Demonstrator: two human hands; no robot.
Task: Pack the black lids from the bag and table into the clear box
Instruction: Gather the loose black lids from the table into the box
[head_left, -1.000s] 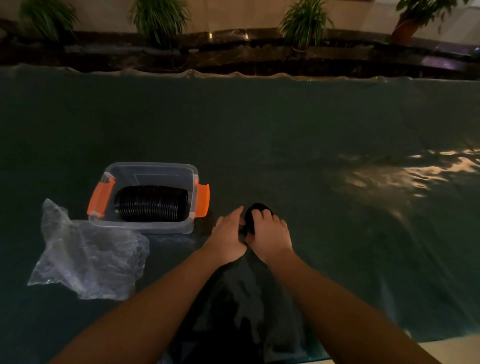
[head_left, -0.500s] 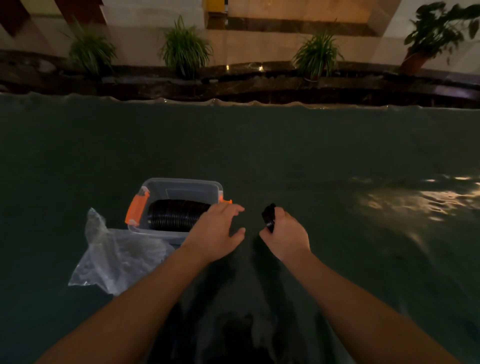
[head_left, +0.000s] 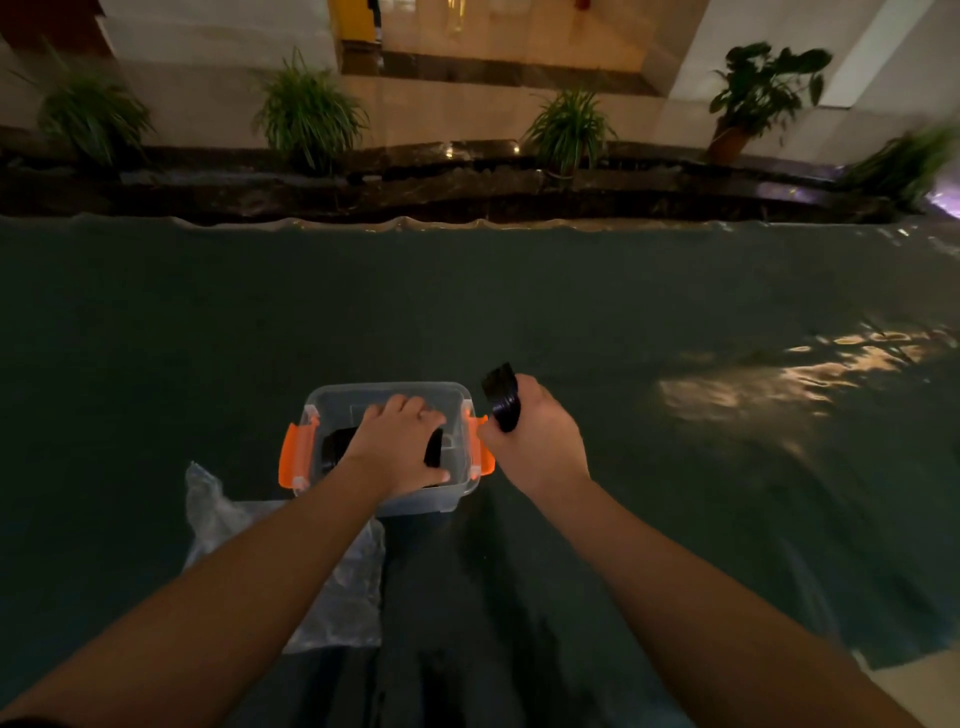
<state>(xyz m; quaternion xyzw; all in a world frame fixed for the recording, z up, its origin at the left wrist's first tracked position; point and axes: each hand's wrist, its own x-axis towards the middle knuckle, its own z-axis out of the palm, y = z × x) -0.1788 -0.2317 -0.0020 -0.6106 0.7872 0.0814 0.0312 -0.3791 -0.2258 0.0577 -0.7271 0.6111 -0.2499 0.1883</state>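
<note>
The clear box (head_left: 332, 397) with orange latches stands on the dark green table cover in front of me. A row of black lids (head_left: 332, 448) lies on its side inside it. My left hand (head_left: 397, 441) is inside the box, spread over the top of that row and hiding most of it. Just right of the box's right orange latch, my right hand (head_left: 535, 441) is held above the table and grips a small stack of black lids (head_left: 503, 397) on edge. The clear plastic bag (head_left: 223, 512) lies crumpled at the box's near left, partly under my left forearm.
The green table cover (head_left: 519, 301) stretches far and to the right, with a bright reflection at the right. A dark ledge with potted plants (head_left: 311, 111) runs behind the table's far edge. The table's near right corner shows at the bottom right.
My left hand has gone from beside the box into it, onto the row of lids. My right hand has lifted its stack of lids and carried it toward the box's right side.
</note>
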